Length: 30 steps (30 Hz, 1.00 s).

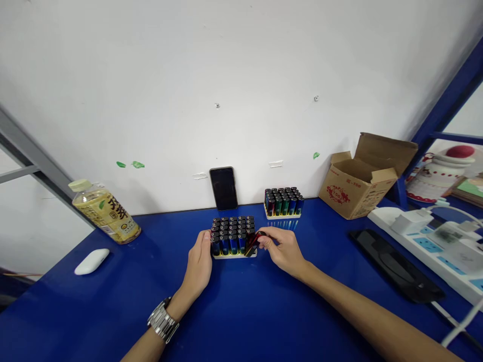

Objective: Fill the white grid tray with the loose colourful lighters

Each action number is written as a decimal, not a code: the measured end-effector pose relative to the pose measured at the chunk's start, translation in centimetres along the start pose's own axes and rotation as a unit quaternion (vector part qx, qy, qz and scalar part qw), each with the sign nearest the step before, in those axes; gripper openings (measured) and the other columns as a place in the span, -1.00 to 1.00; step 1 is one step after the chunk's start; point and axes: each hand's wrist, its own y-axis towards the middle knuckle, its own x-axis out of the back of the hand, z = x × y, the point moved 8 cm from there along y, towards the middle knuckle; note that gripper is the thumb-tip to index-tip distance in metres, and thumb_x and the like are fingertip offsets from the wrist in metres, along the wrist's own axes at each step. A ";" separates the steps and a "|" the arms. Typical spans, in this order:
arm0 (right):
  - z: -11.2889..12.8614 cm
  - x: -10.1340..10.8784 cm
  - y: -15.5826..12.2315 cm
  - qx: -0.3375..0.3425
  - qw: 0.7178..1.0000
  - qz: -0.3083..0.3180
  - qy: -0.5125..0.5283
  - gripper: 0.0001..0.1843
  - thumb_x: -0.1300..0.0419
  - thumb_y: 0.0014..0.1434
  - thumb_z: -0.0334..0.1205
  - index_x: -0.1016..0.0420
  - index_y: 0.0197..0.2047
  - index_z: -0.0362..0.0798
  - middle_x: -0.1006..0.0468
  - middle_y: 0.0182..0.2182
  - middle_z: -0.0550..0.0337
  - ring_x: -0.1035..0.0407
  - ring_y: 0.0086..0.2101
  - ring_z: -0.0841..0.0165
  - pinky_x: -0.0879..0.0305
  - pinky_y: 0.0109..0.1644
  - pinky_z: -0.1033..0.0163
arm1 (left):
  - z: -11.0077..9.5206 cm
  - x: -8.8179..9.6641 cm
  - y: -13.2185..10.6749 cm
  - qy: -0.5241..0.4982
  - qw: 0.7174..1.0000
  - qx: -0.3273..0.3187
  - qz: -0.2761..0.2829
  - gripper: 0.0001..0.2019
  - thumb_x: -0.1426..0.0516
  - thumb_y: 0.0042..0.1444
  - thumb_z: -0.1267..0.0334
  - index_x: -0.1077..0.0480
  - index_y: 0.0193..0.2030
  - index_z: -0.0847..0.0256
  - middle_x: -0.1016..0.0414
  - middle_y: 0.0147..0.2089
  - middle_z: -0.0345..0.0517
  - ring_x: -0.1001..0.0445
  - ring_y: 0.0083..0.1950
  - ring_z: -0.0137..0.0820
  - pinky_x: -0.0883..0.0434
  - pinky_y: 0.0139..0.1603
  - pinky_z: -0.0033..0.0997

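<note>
A pale battery tray (pixel 234 256) full of upright batteries (pixel 233 244) with black tops stands on the blue desk in front of me. Most batteries in its front row are blue with a yellowish lower end. My left hand (pixel 199 256) grips the tray's left side, its thumb along the edge and the other fingers partly hidden. At the front right corner, my right hand (pixel 281 246) pinches a dark red battery (pixel 253 245) between thumb and fingers. That battery leans to the right, its lower end at the tray's corner; whether it sits in a slot I cannot tell.
Behind to the right stands a second battery tray (pixel 285 217) with red, green and blue batteries. A phone (pixel 224 188) leans on the wall. A drink bottle (pixel 107 213) and white case (pixel 92 261) are left; an open cardboard box (pixel 345 188), black device (pixel 394 264) and power strip (pixel 433 251) right.
</note>
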 end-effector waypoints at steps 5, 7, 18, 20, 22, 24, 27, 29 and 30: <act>0.6 0.4 0.2 0.034 0.997 -0.004 -0.072 -0.62 0.01 0.27 -0.01 -0.53 -0.32 -0.04 -0.46 -0.59 0.12 -0.28 -0.56 0.31 -0.22 -0.43 0.20 | -0.1 0.1 0.0 -0.002 1.000 -0.005 -0.009 -0.59 0.22 0.26 -0.06 -0.28 -0.27 0.13 -0.42 -0.35 -0.19 -0.40 -0.21 -0.31 -0.34 -0.17 -0.33; 0.6 0.1 0.5 0.030 0.997 0.024 -0.065 -0.62 0.00 0.27 0.00 -0.52 -0.35 -0.03 -0.47 -0.57 0.12 -0.28 -0.55 0.32 -0.20 -0.43 0.22 | -0.2 0.2 0.0 -0.001 1.000 -0.007 -0.013 -0.59 0.22 0.26 -0.06 -0.30 -0.27 0.13 -0.43 -0.35 -0.19 -0.41 -0.22 -0.31 -0.35 -0.17 -0.33; 1.4 -0.2 3.3 0.048 0.971 0.138 -0.192 -0.48 0.09 0.34 0.01 -0.59 -0.36 -0.05 -0.40 -0.65 0.18 -0.24 -0.59 0.38 0.02 -0.47 0.30 | -0.2 0.2 -0.1 -0.014 1.000 0.000 -0.013 -0.57 0.21 0.27 -0.06 -0.33 -0.18 0.16 -0.50 -0.20 -0.12 -0.43 -0.16 -0.31 -0.35 -0.16 -0.33; 1.4 -0.1 5.1 0.073 0.959 0.135 -0.237 -0.50 0.23 0.39 -0.07 -0.48 0.07 0.00 -0.48 -0.49 0.13 -0.31 -0.48 0.33 -0.05 -0.40 0.30 | -0.1 0.2 0.0 -0.024 1.000 -0.002 -0.015 -0.58 0.19 0.26 -0.06 -0.35 -0.16 0.16 -0.51 -0.17 -0.10 -0.44 -0.13 -0.30 -0.36 -0.15 -0.33; 1.0 -0.9 7.3 0.093 0.936 0.154 -0.303 -0.52 0.19 0.38 -0.04 -0.27 0.26 0.12 -0.48 -0.43 0.11 -0.30 -0.41 0.29 -0.09 -0.36 0.29 | -0.1 0.2 0.0 -0.035 0.999 -0.002 -0.014 -0.58 0.18 0.26 -0.06 -0.35 -0.14 0.16 -0.51 -0.15 -0.09 -0.44 -0.11 -0.28 -0.37 -0.13 -0.31; 0.8 -2.2 9.7 0.118 0.911 0.174 -0.355 -0.54 0.09 0.34 -0.01 -0.24 0.27 0.24 -0.49 -0.31 0.03 -0.30 -0.29 0.21 -0.14 -0.31 0.25 | -0.1 0.2 0.0 -0.044 0.999 0.001 -0.009 -0.57 0.18 0.26 -0.07 -0.35 -0.12 0.16 -0.50 -0.13 -0.08 -0.44 -0.10 -0.28 -0.36 -0.10 -0.31; -0.3 -4.0 12.9 0.099 0.873 0.186 -0.439 -0.53 -0.03 0.29 0.00 -0.22 0.26 0.32 -0.49 -0.21 -0.06 -0.30 -0.22 0.12 -0.18 -0.24 0.15 | -0.1 0.2 -0.1 -0.049 0.999 0.013 0.002 -0.55 0.19 0.26 -0.09 -0.35 -0.11 0.16 -0.51 -0.14 -0.07 -0.44 -0.16 -0.30 -0.37 -0.11 -0.32; -0.5 -4.3 14.3 0.078 0.870 0.161 -0.459 -0.51 -0.01 0.30 -0.01 -0.20 0.29 0.24 -0.49 -0.22 -0.11 -0.31 -0.22 0.09 -0.19 -0.20 0.08 | -0.1 0.2 -0.1 -0.053 0.998 0.021 0.005 -0.54 0.19 0.25 -0.10 -0.35 -0.10 0.16 -0.51 -0.14 -0.07 -0.44 -0.21 -0.31 -0.38 -0.14 -0.32; -0.2 -4.2 14.6 0.073 0.878 0.138 -0.453 -0.49 0.02 0.32 0.00 -0.18 0.31 0.17 -0.49 -0.23 -0.13 -0.32 -0.22 0.08 -0.19 -0.18 0.06 | -0.2 0.2 -0.2 -0.055 0.998 0.023 0.006 -0.54 0.19 0.25 -0.10 -0.35 -0.09 0.16 -0.51 -0.13 -0.06 -0.44 -0.22 -0.31 -0.38 -0.14 -0.31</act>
